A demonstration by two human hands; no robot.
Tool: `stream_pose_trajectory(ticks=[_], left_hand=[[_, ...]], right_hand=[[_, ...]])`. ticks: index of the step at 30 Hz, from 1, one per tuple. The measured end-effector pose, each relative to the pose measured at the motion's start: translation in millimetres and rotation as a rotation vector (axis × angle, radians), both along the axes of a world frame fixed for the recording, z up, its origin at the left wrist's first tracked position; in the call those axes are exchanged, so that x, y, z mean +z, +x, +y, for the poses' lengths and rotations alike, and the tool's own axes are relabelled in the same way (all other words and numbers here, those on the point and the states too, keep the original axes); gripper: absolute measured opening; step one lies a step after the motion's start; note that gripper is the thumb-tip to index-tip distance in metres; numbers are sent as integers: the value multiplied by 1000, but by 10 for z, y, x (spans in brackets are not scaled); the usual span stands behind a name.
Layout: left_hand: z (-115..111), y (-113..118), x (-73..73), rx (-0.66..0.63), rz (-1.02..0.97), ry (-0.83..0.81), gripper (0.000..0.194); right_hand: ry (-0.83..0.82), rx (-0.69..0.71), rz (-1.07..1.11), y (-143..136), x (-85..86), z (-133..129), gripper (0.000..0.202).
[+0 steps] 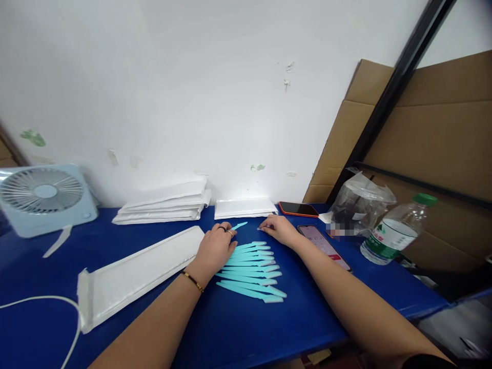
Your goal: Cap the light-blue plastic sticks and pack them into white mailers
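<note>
1. The left hand (219, 245) has its fingers closed on a single light-blue razor (240, 225), which points out past the fingertips toward the right hand (282, 229).
2. The right hand has thumb and finger pinched together on a small pale piece (259, 229), too small to make out, just above the blue table (238, 333).
3. Between the forearms lies a row of razors (251, 267), roughly side by side; the left hand hides some of their handle ends.
4. A white envelope (142, 277) lies slantwise near the left wrist, with a white cable (57, 298) curving by its near end.
5. Along the wall (230, 102) are a fan (46, 191), an envelope stack (161, 206), a flat white packet (246, 208) and an orange-edged phone (299, 209).
6. A lit phone (321, 245) lies close beside the right forearm, crowding that side.
7. Beyond it stand a clear plastic bag (363, 200) with something dark inside and a green-capped bottle (395, 233), with cardboard (442, 128) behind.
</note>
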State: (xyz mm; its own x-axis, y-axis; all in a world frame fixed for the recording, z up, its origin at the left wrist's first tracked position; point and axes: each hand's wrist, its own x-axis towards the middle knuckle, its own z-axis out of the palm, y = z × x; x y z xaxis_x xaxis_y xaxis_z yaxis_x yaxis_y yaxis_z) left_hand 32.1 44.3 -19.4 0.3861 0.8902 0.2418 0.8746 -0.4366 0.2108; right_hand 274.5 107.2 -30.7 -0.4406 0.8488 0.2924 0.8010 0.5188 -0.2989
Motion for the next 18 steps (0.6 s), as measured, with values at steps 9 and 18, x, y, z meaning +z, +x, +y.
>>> stream_pose_trajectory(ticks=[9, 18], left_hand=[[-14, 16, 40, -4, -34, -67, 45], [-30, 27, 55, -50, -2, -85, 38]], right_hand=[[-152, 118, 206, 118, 27, 0, 25], [-141, 73, 171, 153, 16, -3, 12]])
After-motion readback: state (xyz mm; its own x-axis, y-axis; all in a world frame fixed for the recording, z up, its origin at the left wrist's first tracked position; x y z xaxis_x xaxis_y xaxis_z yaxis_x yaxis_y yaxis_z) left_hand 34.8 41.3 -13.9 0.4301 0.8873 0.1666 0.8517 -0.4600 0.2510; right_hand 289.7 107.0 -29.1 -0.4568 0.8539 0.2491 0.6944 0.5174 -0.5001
